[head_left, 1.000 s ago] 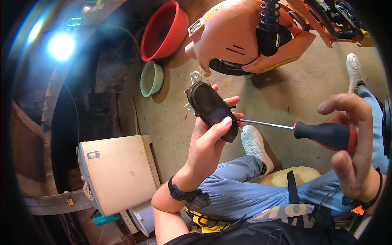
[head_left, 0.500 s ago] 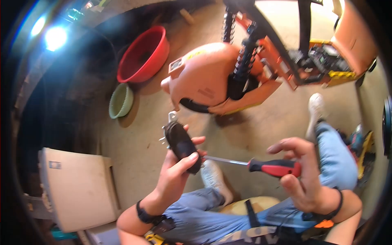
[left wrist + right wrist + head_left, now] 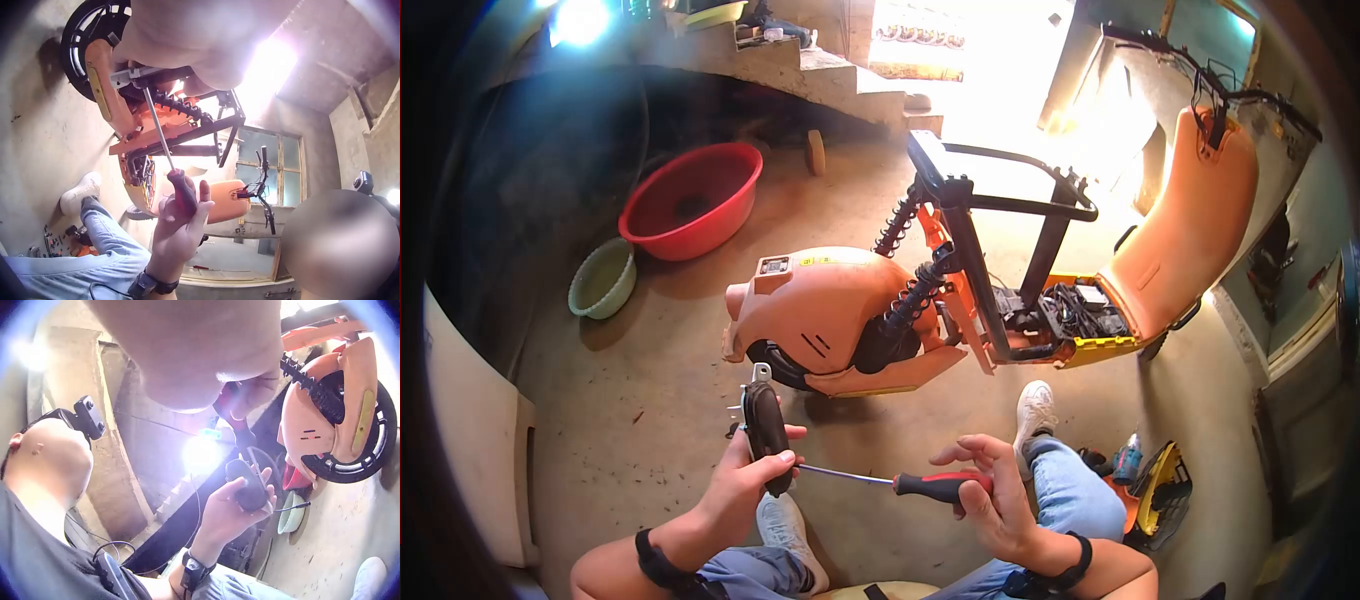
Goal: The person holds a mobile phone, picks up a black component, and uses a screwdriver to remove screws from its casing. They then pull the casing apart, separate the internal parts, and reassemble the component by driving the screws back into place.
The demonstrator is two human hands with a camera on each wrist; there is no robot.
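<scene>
My left hand (image 3: 728, 498) holds a dark oval housing (image 3: 767, 432) with a pale metal bracket at its top end, the thumb lying across its lower part. A screwdriver (image 3: 935, 487) with a red and black handle runs sideways, its shaft tip at the lower edge of the housing. My right hand (image 3: 1006, 508) grips the handle's end between thumb and fingers. In the left wrist view the shaft (image 3: 159, 128) slants up to the bracket side. The right wrist view shows the housing (image 3: 248, 485) in the left fingers, with a thin black cable (image 3: 290, 507) sticking out beside it.
A partly stripped orange scooter (image 3: 840, 300) stands ahead, its frame and wiring exposed. A red basin (image 3: 695, 215) and a pale green basin (image 3: 603, 282) sit on the floor to the left. Beside my right leg lie a yellow-and-black part (image 3: 1165, 492) and a blue tool (image 3: 1128, 460).
The head view has tilted up and turned right, bringing the whole scooter and the stairs into view. Both hands keep hold of the housing and the screwdriver, now lower in the picture.
</scene>
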